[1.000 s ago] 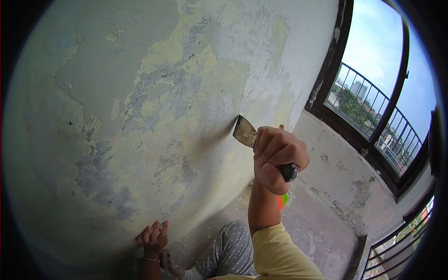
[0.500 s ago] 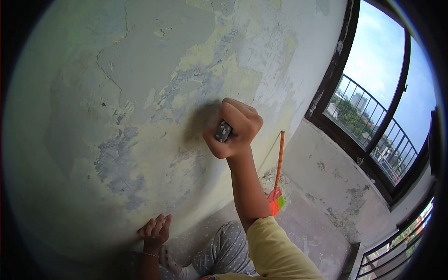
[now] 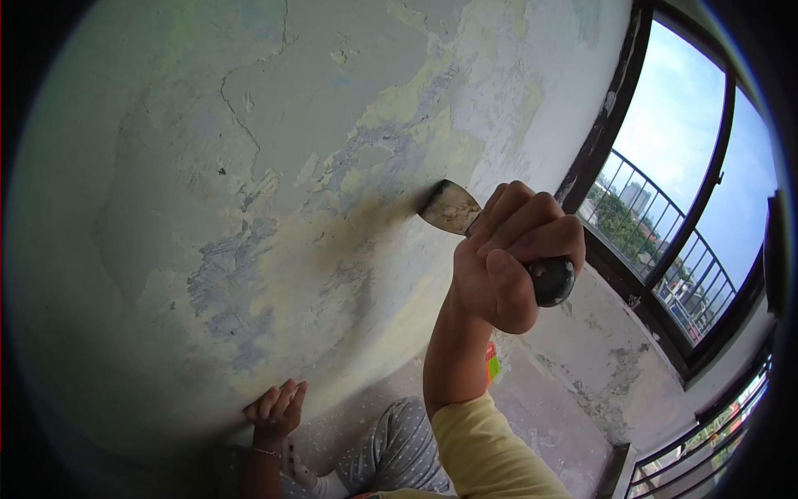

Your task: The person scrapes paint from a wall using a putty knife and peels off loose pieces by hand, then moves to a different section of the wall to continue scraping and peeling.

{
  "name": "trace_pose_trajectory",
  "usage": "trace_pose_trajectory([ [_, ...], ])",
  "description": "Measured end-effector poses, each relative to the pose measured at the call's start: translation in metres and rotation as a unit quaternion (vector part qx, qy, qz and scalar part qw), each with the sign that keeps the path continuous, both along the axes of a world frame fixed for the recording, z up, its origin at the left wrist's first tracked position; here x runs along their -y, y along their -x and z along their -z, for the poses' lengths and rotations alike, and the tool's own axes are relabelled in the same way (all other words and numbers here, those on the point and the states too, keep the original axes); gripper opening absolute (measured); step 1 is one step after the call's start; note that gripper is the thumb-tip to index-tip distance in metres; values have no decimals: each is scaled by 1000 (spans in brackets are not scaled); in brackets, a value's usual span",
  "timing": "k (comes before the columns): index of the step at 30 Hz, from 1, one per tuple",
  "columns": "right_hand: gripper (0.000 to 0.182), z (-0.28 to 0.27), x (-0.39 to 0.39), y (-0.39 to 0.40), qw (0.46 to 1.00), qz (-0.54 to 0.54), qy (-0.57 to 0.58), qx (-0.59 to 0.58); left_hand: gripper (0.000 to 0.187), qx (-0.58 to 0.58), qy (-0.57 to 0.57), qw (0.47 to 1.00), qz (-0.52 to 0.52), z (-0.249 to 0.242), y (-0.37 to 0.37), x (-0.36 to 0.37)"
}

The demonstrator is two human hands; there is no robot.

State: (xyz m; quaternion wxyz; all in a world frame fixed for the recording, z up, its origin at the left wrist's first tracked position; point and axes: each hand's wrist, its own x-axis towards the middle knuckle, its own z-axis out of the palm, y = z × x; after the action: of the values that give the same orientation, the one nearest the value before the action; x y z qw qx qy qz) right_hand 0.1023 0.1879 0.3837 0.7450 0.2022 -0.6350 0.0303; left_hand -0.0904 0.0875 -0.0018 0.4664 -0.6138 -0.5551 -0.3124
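My right hand (image 3: 519,254) is wrapped round the black handle of a putty knife (image 3: 450,208). The knife's stained metal blade points left, its edge at or very near the peeling wall (image 3: 307,200); whether it touches I cannot tell. Patches of grey and pale yellow show where the wall's paint has flaked. Low on the left, my left hand (image 3: 278,407) rests against the wall with its fingers apart and nothing visible in it.
A dark-framed window (image 3: 665,249) with a railing outside stands at the right. Below it is a low wall (image 3: 611,349) with flaking paint. Part of a red and green broom (image 3: 492,363) shows behind my right arm. My dotted trousers (image 3: 395,445) are at the bottom.
My right hand has moved right and away from the wall, turning so that the knife's blade now shows. My left hand has stayed in place. The broom's stick is now hidden.
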Motion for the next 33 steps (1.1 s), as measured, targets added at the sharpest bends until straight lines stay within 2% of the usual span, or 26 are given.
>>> trace_pose_trajectory([
  [3,14,-9,2,-15,998,-46,37,-9,28,2,7,1000,7,-2,1,1],
  [4,13,-12,8,-25,999,-46,17,3,28,1,6,1000,4,0,2,1],
  [6,12,-16,30,-46,999,-27,-14,9,40,-16,24,999,22,4,5,2],
  [8,12,-16,59,-54,1000,-8,-29,2,34,-8,16,1000,11,3,3,2],
  [10,14,-16,78,-57,995,23,-35,-93,29,-1,6,1000,-1,5,2,0],
  [13,15,-27,55,-34,993,5,-35,-114,30,-2,-11,1000,-8,6,1,-2],
  [15,18,-30,1,12,989,6,33,-144,32,-8,2,1000,-5,7,0,2],
  [18,13,-26,-3,4,992,15,23,-124,33,-12,11,1000,-1,1,2,4],
  [20,16,-38,4,-1,982,26,105,-153,43,-28,25,999,14,3,5,1],
  [21,24,-47,7,-10,979,100,22,-175,43,-28,25,999,10,4,6,1],
  [23,29,-60,25,-26,961,194,-59,-189,45,-27,22,999,16,5,6,0],
  [24,29,-65,33,-25,961,193,-61,-189,45,-28,21,999,15,6,6,-2],
  [26,19,-70,42,-24,924,258,36,-279,46,-22,9,1000,12,9,5,-3],
  [28,19,-62,26,-15,932,251,93,-245,45,-26,6,1000,7,9,5,-3],
  [29,20,-53,0,-5,945,143,181,-230,45,-27,5,1000,1,9,4,-3],
  [30,26,-44,-14,19,925,72,289,-237,45,-25,6,1000,2,10,2,-2],
  [31,25,-32,-29,33,904,124,362,-192,45,-28,4,1000,1,9,2,-2],
  [32,23,-22,-33,41,894,172,378,-170,44,-32,0,999,-3,9,4,-3],
  [33,23,-21,-28,39,893,168,380,-171,44,-34,2,999,-8,8,6,-1],
])
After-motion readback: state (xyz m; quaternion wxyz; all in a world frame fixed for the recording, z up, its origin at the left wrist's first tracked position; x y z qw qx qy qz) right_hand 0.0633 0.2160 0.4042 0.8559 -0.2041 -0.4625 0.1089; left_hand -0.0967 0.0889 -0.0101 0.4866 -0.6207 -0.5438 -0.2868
